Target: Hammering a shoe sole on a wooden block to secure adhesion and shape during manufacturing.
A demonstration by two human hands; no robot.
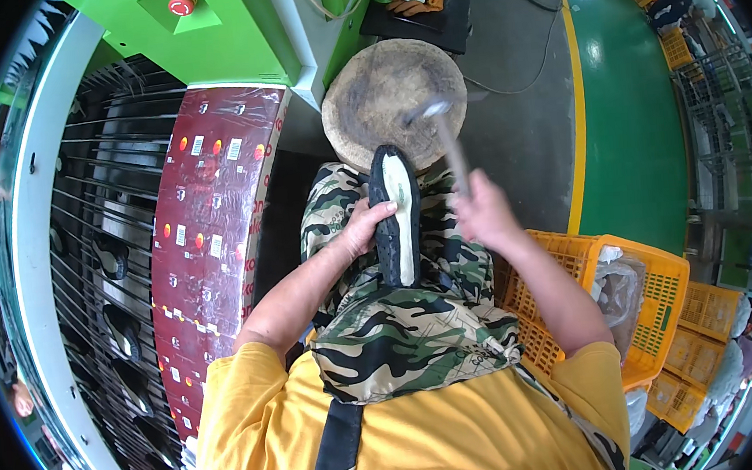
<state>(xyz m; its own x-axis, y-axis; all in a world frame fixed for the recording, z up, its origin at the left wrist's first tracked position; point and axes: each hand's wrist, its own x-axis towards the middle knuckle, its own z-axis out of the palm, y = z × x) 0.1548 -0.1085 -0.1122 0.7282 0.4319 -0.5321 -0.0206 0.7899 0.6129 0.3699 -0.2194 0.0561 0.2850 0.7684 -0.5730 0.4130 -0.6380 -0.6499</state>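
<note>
Yellow shirt fabric point(427, 434) fills the bottom of the head view, crossed by a camouflage-patterned apron point(400, 321) that runs up over the lap. From the shirt's short sleeves both forearms reach upward.

The left hand point(365, 227) is clenched around the side of a black shoe sole with a cream-coloured inner face point(396, 211), which stands lengthwise on the lap; its tip, just beyond the fingers, touches the near edge of a round, worn wooden block point(392, 101). The right hand point(483, 213), just right of the sole, is closed on the handle of a metal-headed hammer point(448, 136). The hammer head hangs over the block and is smeared by motion, so its shape is hard to make out, and I cannot tell whether it touches the wood.

Left of the left hand stands a dark red cardboard sheet with small printed labels point(213, 239), and further left a black wire rack holding dark shoe parts point(115, 282); the rack's lower end is cut off by the picture rim. Between apron and cardboard only a narrow dark gap shows.

Right of the right hand, orange slotted plastic crates point(655, 301) stand close by the elbow, one holding a pale plastic bag. Beyond the block lies grey concrete floor point(518, 127), then a yellow line and green-painted floor point(632, 126). Above the left hand rises a green machine housing with a red button point(201, 28).
</note>
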